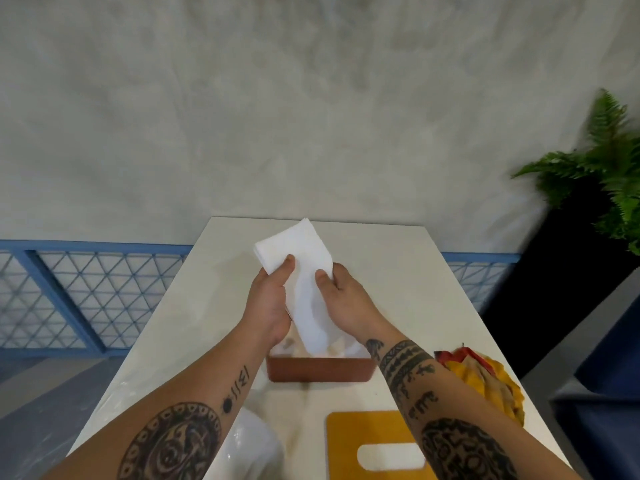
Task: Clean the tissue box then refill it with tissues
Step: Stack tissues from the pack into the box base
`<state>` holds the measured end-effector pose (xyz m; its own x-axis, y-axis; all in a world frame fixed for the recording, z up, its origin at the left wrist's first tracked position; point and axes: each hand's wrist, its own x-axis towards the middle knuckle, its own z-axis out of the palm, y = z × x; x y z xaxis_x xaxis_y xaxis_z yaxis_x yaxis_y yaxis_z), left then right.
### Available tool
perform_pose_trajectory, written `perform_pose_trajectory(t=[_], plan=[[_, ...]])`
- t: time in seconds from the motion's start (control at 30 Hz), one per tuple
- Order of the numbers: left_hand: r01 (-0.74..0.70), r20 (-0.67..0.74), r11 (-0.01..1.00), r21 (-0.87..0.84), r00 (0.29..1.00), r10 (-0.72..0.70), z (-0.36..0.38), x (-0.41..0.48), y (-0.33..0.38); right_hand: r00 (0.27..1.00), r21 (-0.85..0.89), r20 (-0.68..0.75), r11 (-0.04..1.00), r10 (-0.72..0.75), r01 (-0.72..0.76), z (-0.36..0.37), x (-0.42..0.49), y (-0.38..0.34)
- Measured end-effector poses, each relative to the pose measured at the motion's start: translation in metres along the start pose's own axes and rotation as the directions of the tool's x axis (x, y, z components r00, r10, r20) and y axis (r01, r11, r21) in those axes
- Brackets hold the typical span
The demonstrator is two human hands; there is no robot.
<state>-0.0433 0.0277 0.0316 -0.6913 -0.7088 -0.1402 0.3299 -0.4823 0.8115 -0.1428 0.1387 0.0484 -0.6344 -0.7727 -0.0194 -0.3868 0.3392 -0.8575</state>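
Plainly the stack of tissues (304, 271) is the thing in hand. It sits at the centre of the frame, lifted clear of the table (398, 271) and tilted, its lower end hanging just above the open tissue box (318, 370).

The left hand (268, 303) grips the stack's left edge and the right hand (346, 299) its right edge. Both thumbs press on the top sheet; the fingers beneath are hidden, though they look curled round the underside.

I judge the stack light, soft and floppy. Its loose layers would likely slide or fan apart if squeezed at one end only. Holding both long edges, as here, should keep it square while it goes down into the box. The lower end already sags a little.

The brown box stands low in the centre, between the forearms, with its top off. Its yellow lid (356, 434), with a slot cut in it, lies flat at the bottom of the frame. A yellow and red cloth (485, 379) is bunched at the lower right. Clear plastic wrapping (252, 445) lies at the lower left of centre. A fern (609, 161) stands at the upper right.
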Motion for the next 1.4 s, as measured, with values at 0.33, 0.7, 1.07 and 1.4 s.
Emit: perform_pose_trajectory(t=[0.33,0.7,1.07,1.4], plan=[[0.007,-0.182,0.999,0.05,0.983,0.003,0.002,0.024,0.0,0.99,-0.078,0.131,0.994,-0.06,0.071,-0.038,0.047,0.035],[0.073,-0.167,0.414,0.908,0.966,0.197,-0.045,0.029,-0.004,0.974,-0.306,0.225,0.948,-0.012,0.082,-0.045,0.064,0.071],[-0.113,0.132,-0.465,0.878,0.991,0.009,-0.049,0.022,-0.02,0.929,-0.696,0.362,0.641,-0.076,0.324,-0.024,0.061,0.092],[-0.155,0.23,-0.614,0.774,0.972,0.044,-0.049,0.022,-0.032,0.916,-0.763,0.351,0.509,-0.193,0.399,-0.009,0.052,0.105]])
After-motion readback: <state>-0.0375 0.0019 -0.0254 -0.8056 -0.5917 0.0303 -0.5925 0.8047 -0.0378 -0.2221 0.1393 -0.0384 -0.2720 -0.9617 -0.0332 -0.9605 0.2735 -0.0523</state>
